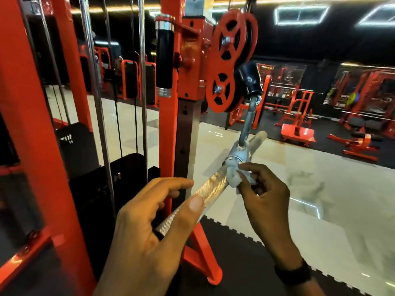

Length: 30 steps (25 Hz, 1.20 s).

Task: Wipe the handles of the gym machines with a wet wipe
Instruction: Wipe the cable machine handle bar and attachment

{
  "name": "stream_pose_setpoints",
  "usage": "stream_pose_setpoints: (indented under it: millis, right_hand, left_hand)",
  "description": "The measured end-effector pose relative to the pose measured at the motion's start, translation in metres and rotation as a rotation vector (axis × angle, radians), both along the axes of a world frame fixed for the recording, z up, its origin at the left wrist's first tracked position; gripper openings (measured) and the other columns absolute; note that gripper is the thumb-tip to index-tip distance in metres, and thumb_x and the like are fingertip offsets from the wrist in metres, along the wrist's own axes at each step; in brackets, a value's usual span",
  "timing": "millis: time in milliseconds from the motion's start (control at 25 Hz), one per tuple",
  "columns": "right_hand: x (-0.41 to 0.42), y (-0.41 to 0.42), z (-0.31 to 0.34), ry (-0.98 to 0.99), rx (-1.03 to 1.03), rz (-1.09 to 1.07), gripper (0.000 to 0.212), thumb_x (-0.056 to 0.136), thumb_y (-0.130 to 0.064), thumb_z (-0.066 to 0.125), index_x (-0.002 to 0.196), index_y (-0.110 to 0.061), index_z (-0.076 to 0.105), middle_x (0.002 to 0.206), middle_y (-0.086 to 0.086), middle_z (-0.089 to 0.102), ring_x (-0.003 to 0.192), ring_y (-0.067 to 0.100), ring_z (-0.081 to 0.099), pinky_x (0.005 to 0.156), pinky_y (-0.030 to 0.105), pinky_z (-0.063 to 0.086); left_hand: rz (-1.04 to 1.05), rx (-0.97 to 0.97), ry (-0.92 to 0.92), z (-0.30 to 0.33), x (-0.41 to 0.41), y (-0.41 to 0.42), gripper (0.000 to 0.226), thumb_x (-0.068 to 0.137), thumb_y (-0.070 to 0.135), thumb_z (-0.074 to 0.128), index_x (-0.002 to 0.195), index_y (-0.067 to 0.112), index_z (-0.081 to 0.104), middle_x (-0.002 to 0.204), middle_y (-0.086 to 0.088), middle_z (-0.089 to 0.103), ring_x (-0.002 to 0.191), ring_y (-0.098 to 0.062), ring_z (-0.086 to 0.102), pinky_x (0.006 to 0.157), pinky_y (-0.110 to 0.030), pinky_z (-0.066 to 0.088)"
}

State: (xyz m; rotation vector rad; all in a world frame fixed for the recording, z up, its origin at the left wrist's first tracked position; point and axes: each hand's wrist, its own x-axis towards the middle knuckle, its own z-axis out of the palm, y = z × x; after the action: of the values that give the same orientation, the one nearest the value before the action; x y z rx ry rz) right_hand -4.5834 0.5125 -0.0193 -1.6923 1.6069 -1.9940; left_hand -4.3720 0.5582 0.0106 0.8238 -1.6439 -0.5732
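Now the left hand [154, 221] cups the near end of the knurled silver metal bar handle [205, 191], thumb on top and fingers loosely curled, more a steadying hold than a clamp, while the right hand [265, 195] pinches the crumpled white wet wipe [236, 177] against the bar just below its grey swivel collar [239, 153]. The risk: the bar hangs from a steel link [248, 120] under the orange double pulley [229, 60], so a hard rub could swing or spin it out of that loose hold. The wipe could also snag at the swivel joint. Left, the orange upright post [167, 133] stands close beside the bar and crowds that side; right, over the pale glossy floor [320, 189], there is open room.
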Motion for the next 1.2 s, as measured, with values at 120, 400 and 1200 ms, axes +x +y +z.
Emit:
stream_pose_setpoints:
  millis: [120, 400, 1200]
  right_hand:
    - [0.009, 0.0, -0.008, -0.049, 0.037, 0.07, 0.016, 0.087, -0.018, 0.075, 0.103, -0.019, 0.072, 0.081, -0.008, 0.073, 0.072, 0.012, 0.072, 0.062, 0.026, 0.057]
    - [0.006, -0.024, -0.014, 0.17, -0.149, -0.032, 0.024, 0.083, -0.022, 0.08, 0.104, -0.013, 0.072, 0.11, 0.008, 0.063, 0.098, 0.017, 0.061, 0.072, 0.012, 0.053]
    - [0.093, 0.034, -0.034, 0.32, -0.332, 0.344, 0.013, 0.093, -0.017, 0.068, 0.099, -0.007, 0.071, 0.09, 0.005, 0.066, 0.082, 0.019, 0.063, 0.074, 0.027, 0.051]
  left_hand:
    - [0.056, 0.006, 0.078, -0.01, -0.01, -0.007, 0.038, 0.086, 0.061, 0.046, 0.098, 0.035, 0.072, 0.096, 0.016, 0.069, 0.099, -0.008, 0.064, 0.073, -0.012, 0.045]
    - [0.198, 0.068, 0.293, -0.023, -0.017, -0.035, 0.04, 0.093, 0.05, 0.048, 0.087, 0.02, 0.073, 0.082, 0.0, 0.07, 0.079, -0.018, 0.066, 0.066, -0.032, 0.051]
    - [0.188, 0.195, 0.499, -0.028, -0.028, -0.03, 0.072, 0.096, 0.056, 0.025, 0.106, 0.001, 0.07, 0.104, -0.011, 0.074, 0.098, -0.028, 0.07, 0.093, -0.045, 0.053]
